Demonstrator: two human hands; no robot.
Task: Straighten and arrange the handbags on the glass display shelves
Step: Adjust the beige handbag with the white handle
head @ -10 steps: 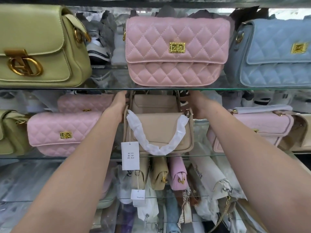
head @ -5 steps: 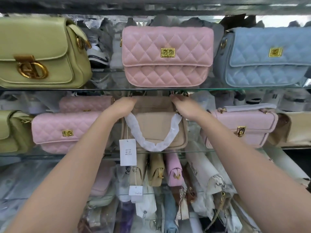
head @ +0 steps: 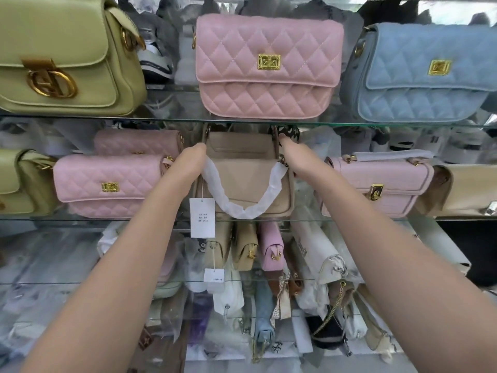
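A beige handbag stands at the centre of the middle glass shelf. Its white-wrapped handle hangs down over the front, and a white price tag dangles at its left. My left hand grips the bag's upper left corner. At the upper right corner, by the strap ring, my right hand holds on. The fingertips of both hands are hidden behind the bag. A second beige bag stands right behind it.
Left of the beige bag are two pink quilted bags and a green bag. To the right are a pink clasp bag and a cream bag. The top shelf holds green, pink and blue bags. Wrapped bags crowd the lower shelves.
Both hands have come in from the sides of the rear bag to the upper corners of the front beige bag. The view has shifted slightly.
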